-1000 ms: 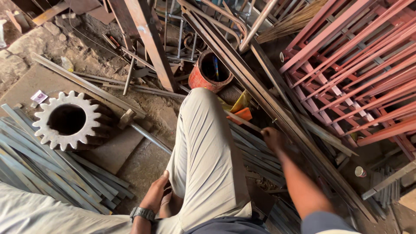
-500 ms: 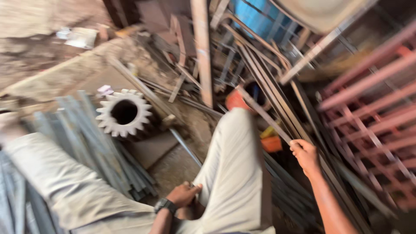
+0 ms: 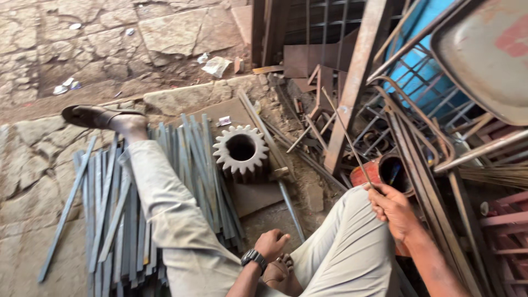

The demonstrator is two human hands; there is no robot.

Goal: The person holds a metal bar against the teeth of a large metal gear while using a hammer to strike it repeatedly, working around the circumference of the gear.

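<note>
A: Right hand (image 3: 393, 209), lower right of frame: fingers clamped round the low end of a thin rod (image 3: 345, 129). The rod runs up and left from the fist, past the rusty angle iron (image 3: 357, 77), tip near upper centre.

B: Left hand?

A: Left hand (image 3: 270, 243), bottom centre, watch on the wrist. Curled into a loose fist, nothing in it that I can see. It sits just above the bare foot tucked under the leg.

B: What's around it?

A: Orange bucket (image 3: 391, 175) right beside the right fist. Big toothed gear (image 3: 241, 151) at centre, standing on a flat plate. Hammer (image 3: 289, 198) just right of the gear, head touching it or close, can't tell. Grey flat bars (image 3: 118, 220) spread under the stretched leg, left half of frame.

B: Step?

A: Looks like pulling one rod clear of the scrap pile. My guess: it needs a straight draw along its own line, so it doesn't snag the frames at upper right.
</note>
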